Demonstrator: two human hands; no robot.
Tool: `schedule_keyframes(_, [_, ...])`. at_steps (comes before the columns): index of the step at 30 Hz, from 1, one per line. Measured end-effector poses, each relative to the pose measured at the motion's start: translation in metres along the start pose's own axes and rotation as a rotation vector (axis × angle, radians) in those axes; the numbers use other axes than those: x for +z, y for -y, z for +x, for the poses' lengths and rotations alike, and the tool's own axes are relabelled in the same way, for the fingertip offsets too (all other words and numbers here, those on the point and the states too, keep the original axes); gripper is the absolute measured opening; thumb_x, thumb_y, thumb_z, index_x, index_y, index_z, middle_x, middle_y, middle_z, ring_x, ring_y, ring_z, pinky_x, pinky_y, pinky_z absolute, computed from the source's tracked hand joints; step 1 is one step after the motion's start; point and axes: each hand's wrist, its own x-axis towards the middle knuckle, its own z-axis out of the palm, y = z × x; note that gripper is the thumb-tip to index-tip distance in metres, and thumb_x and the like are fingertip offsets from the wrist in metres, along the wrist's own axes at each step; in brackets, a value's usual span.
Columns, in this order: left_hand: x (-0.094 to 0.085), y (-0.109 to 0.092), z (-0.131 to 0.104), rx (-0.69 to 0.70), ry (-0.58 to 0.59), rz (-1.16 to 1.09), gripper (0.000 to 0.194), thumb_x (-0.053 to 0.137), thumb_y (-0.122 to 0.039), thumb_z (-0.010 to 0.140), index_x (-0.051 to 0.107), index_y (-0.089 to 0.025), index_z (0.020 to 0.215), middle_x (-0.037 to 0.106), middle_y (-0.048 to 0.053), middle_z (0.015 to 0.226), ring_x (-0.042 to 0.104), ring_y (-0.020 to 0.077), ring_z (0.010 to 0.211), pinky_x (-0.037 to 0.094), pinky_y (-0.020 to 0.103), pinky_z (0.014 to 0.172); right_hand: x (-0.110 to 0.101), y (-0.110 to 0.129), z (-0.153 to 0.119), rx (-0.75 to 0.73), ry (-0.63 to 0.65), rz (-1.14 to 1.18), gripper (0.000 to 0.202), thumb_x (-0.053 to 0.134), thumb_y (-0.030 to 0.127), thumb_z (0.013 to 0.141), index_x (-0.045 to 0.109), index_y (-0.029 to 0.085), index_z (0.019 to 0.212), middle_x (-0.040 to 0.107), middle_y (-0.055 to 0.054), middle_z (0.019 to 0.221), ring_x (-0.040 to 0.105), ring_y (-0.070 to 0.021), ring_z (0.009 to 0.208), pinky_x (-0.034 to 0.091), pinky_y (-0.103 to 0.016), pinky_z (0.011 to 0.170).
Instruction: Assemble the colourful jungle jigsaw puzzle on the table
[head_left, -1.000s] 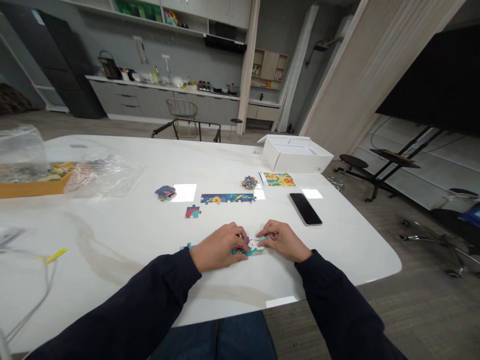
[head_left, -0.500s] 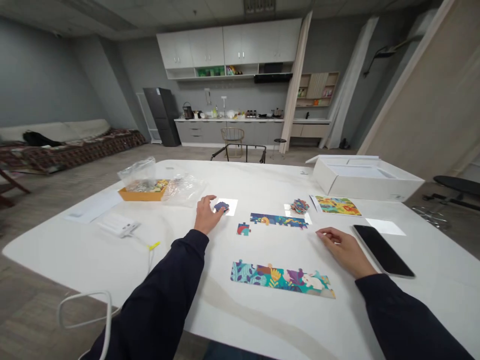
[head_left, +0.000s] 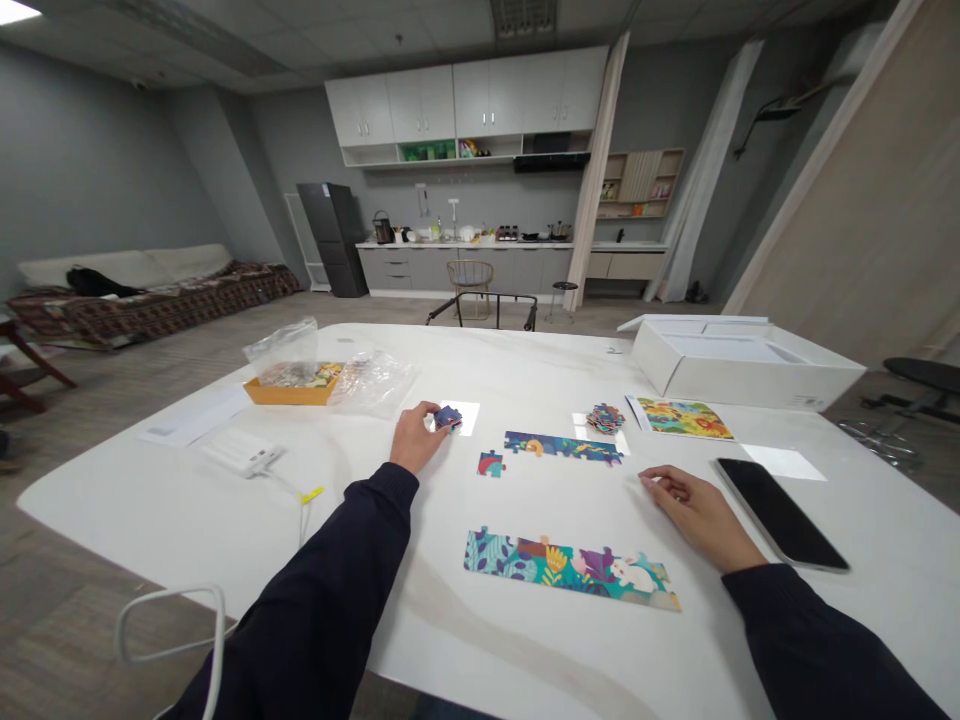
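Observation:
My left hand (head_left: 417,436) has its thumb and fingers on a small stack of dark blue puzzle pieces (head_left: 448,418). My right hand (head_left: 694,505) rests on the table right of the joined pieces, fingers curled together, with nothing visible in them. Between the hands lies an upper joined strip (head_left: 562,446) in dark blue. A single red and teal piece (head_left: 491,464) sits just left of it, apart. Nearer to me is a longer joined strip (head_left: 570,572) with leaves and a white rabbit. Another pile of pieces (head_left: 604,418) lies beyond the upper strip.
On the white table (head_left: 525,365), a phone (head_left: 780,512), a picture card (head_left: 686,418) and an open white box (head_left: 739,360) are at the right. At the left are an orange tray (head_left: 291,393), plastic wrap (head_left: 373,382) and a white device (head_left: 244,453) with a cable.
The view has shifted slightly. My left thumb and fingers have closed on the stack, and its top piece now appears raised or tilted. My right hand has barely moved.

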Motion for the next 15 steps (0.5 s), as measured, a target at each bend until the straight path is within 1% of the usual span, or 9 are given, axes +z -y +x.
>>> schedule_keyframes(2, [-0.004, -0.010, -0.001, 0.029, -0.015, -0.053, 0.037, 0.081, -0.020, 0.075, 0.066, -0.025, 0.108, 0.072, 0.005, 0.105, 0.066, 0.0283, 0.105, 0.055, 0.047, 0.093, 0.000, -0.001, 0.000, 0.006, 0.014, 0.007, 0.051, 0.060, 0.066, 0.087, 0.073, 0.018, 0.099, 0.060, -0.002, 0.067, 0.054, -0.0179, 0.064, 0.045, -0.029, 0.060])
schedule_keyframes(5, [-0.012, -0.030, -0.003, 0.146, -0.016, -0.163, 0.042, 0.078, -0.019, 0.079, 0.065, -0.027, 0.118, 0.070, 0.005, 0.112, 0.065, 0.0254, 0.108, 0.056, 0.043, 0.093, 0.000, -0.004, 0.001, 0.007, 0.021, 0.008, 0.051, 0.060, 0.065, 0.087, 0.073, 0.018, 0.101, 0.060, -0.002, 0.067, 0.054, -0.0178, 0.064, 0.045, -0.029, 0.060])
schedule_keyframes(7, [-0.016, -0.043, -0.006, 0.235, -0.008, -0.212, 0.043, 0.075, -0.019, 0.082, 0.064, -0.027, 0.122, 0.069, 0.006, 0.116, 0.065, 0.0237, 0.107, 0.057, 0.041, 0.094, 0.000, -0.006, 0.001, 0.007, 0.026, 0.003, 0.050, 0.060, 0.065, 0.088, 0.072, 0.018, 0.102, 0.061, -0.002, 0.069, 0.054, -0.0178, 0.065, 0.045, -0.030, 0.061])
schedule_keyframes(10, [-0.020, -0.054, -0.009, 0.295, 0.013, -0.249, 0.040, 0.074, -0.019, 0.083, 0.064, -0.026, 0.122, 0.069, 0.006, 0.119, 0.065, 0.0239, 0.108, 0.055, 0.042, 0.097, 0.000, -0.006, 0.001, 0.017, 0.026, -0.002, 0.050, 0.059, 0.064, 0.089, 0.072, 0.018, 0.102, 0.062, -0.002, 0.069, 0.054, -0.0174, 0.065, 0.044, -0.030, 0.061])
schedule_keyframes(12, [-0.022, -0.057, -0.011, 0.307, 0.083, -0.277, 0.037, 0.076, -0.022, 0.083, 0.066, -0.026, 0.119, 0.070, 0.007, 0.117, 0.066, 0.0247, 0.110, 0.055, 0.042, 0.098, -0.001, -0.004, 0.000, 0.021, 0.021, -0.007, 0.051, 0.059, 0.065, 0.089, 0.072, 0.018, 0.102, 0.061, -0.002, 0.069, 0.053, -0.0174, 0.064, 0.044, -0.030, 0.061])
schedule_keyframes(15, [-0.027, -0.058, -0.015, 0.349, 0.310, -0.306, 0.033, 0.079, -0.025, 0.080, 0.070, -0.026, 0.112, 0.073, 0.007, 0.115, 0.067, 0.0255, 0.110, 0.054, 0.042, 0.098, -0.002, 0.000, 0.000, 0.018, 0.022, -0.013, 0.052, 0.059, 0.066, 0.088, 0.072, 0.018, 0.100, 0.061, -0.003, 0.068, 0.053, -0.0178, 0.064, 0.045, -0.030, 0.060])
